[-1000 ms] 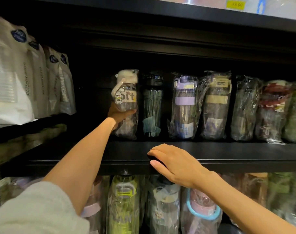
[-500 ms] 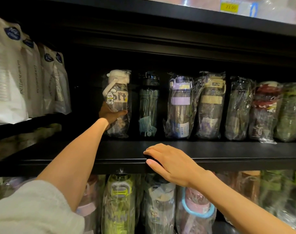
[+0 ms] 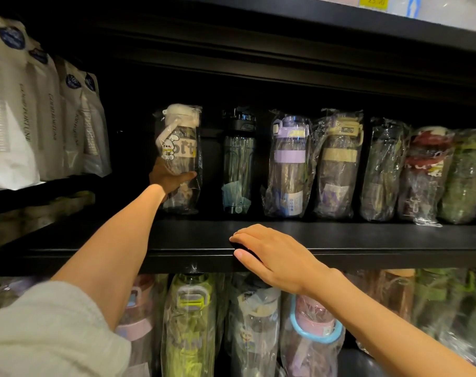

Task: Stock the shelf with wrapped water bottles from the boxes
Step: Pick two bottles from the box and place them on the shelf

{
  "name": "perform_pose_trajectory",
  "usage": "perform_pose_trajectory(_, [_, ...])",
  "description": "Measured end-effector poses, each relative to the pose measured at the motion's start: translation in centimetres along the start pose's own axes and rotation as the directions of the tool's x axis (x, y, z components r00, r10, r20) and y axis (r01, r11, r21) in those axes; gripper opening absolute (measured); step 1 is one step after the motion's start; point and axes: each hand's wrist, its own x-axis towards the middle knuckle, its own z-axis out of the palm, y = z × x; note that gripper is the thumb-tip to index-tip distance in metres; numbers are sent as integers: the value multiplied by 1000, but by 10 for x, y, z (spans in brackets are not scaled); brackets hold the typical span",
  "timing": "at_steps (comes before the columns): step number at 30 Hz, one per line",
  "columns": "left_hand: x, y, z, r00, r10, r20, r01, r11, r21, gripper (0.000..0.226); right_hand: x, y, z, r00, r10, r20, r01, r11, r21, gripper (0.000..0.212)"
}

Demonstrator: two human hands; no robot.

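A wrapped clear bottle with a white lid and a cartoon sticker [image 3: 180,148] stands upright at the left end of the row on the black shelf [image 3: 367,238]. My left hand [image 3: 168,178] grips its lower half, thumb across the front. To its right stand a dark bottle [image 3: 239,161], a purple-lidded bottle [image 3: 288,164], a beige-lidded bottle [image 3: 338,164] and several more wrapped bottles. My right hand [image 3: 272,257] rests on the shelf's front edge, fingers on top, thumb on the lip.
White packets [image 3: 35,115] stand on a neighbouring shelf to the left. Below the black shelf hang more wrapped bottles, among them a green-lidded one [image 3: 192,322] and a pink one with a blue ring [image 3: 313,325]. A yellow price tag [image 3: 374,1] sits on the shelf above.
My left hand has shifted the white-lidded bottle slightly left within the view and stood it straighter. My right hand has stayed on the shelf edge.
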Motion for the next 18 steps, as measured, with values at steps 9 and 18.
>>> perform_pose_trajectory(9, [6,-8,-13,979,-103,176,96,994,48,117,1,2,1,1000,8,6,-8,1000,-4,47])
perform_pose_trajectory(18, [-20,0,-50,963,-242,121,240,970,31,97,0,3,0,1000,27,14,-27,1000,-3,53])
